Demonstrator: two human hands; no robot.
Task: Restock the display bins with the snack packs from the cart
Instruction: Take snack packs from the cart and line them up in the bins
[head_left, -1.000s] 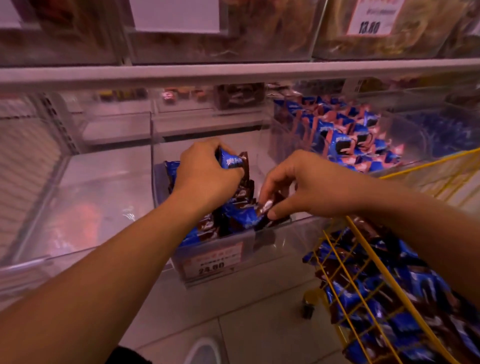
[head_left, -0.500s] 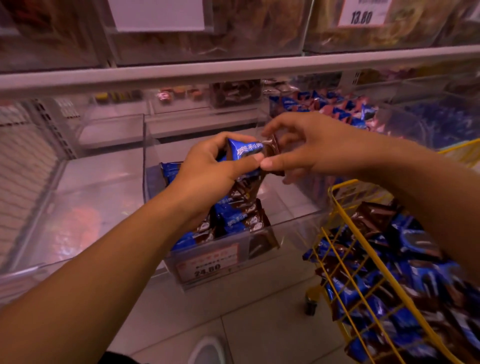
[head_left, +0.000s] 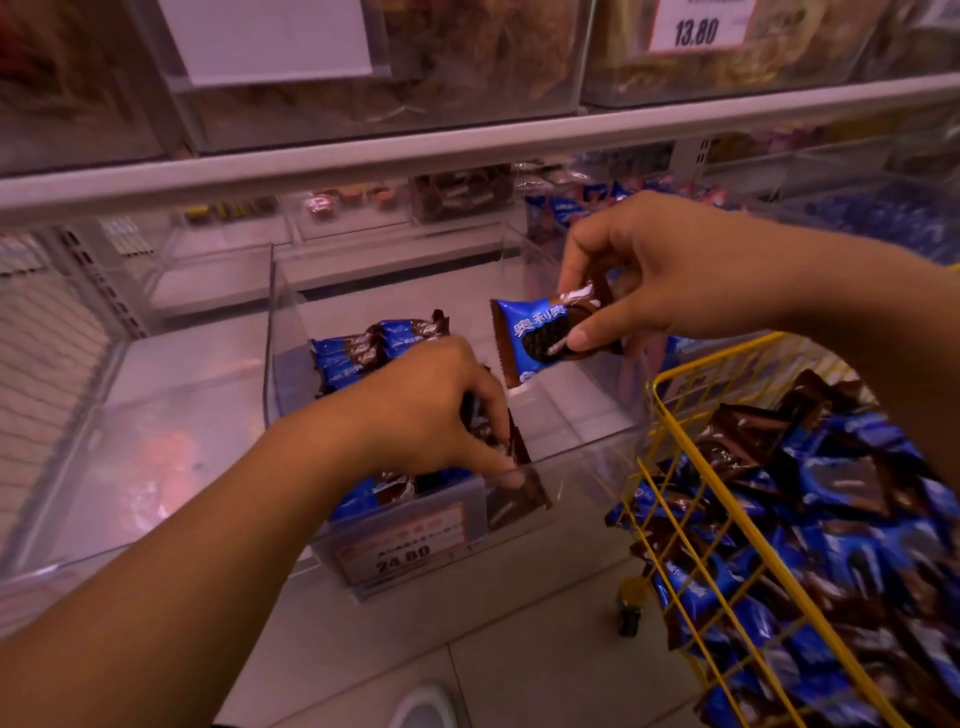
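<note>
A clear display bin (head_left: 582, 415) on the lower shelf holds a row of blue and brown snack packs (head_left: 363, 348) along its left side. My left hand (head_left: 431, 410) reaches down into the bin's front, fingers pinched on brown packs (head_left: 514, 441) standing there. My right hand (head_left: 665, 275) hovers above the bin's right half and holds one blue snack pack (head_left: 535, 338) with a cookie picture between thumb and fingers. The yellow wire cart (head_left: 675, 441) at the right is full of the same packs (head_left: 831, 519).
A price tag reading 24.80 (head_left: 400, 545) hangs on the bin's front. An empty clear bin (head_left: 156, 441) lies to the left. Another bin with blue packs (head_left: 571, 208) sits behind right. An upper shelf (head_left: 467, 140) overhangs with a 13.80 tag (head_left: 696, 26). My shoe (head_left: 421, 706) shows below.
My right hand took a blue pack from my left hand and lifted it to the right. My left hand dropped back down into the bin's front.
</note>
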